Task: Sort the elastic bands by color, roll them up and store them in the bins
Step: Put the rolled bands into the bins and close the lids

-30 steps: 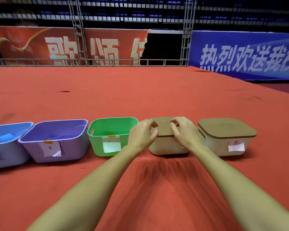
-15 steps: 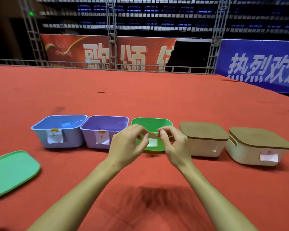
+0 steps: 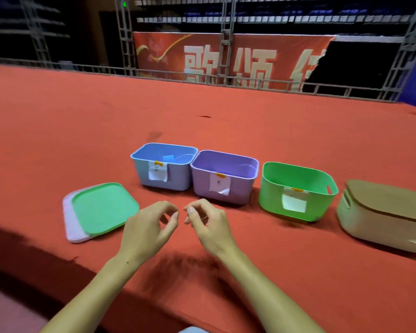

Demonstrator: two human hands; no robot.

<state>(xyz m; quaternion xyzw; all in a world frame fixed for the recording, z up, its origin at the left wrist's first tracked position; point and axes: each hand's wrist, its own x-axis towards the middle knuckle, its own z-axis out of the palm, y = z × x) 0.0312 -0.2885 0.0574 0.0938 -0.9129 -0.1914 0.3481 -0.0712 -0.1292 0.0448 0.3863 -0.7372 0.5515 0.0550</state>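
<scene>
At the bottom centre of the frame my left hand [image 3: 147, 230] and my right hand [image 3: 208, 224] hover over the red cloth table [image 3: 286, 272], fingers curled, thumb near forefinger. I cannot tell if they pinch an elastic band; none is clear to see. At the left lie two stacked lids, a green plastic lid [image 3: 104, 207] on a pale lilac lid [image 3: 70, 224]. Behind stand four bins in one row: blue bin [image 3: 163, 175], purple bin [image 3: 222, 186], green bin [image 3: 296, 195], beige bin with brown lid [image 3: 382, 217]. Their white paper labels are unreadable. Far back, a red banner [image 3: 226, 61] has large pale Chinese characters.
</scene>
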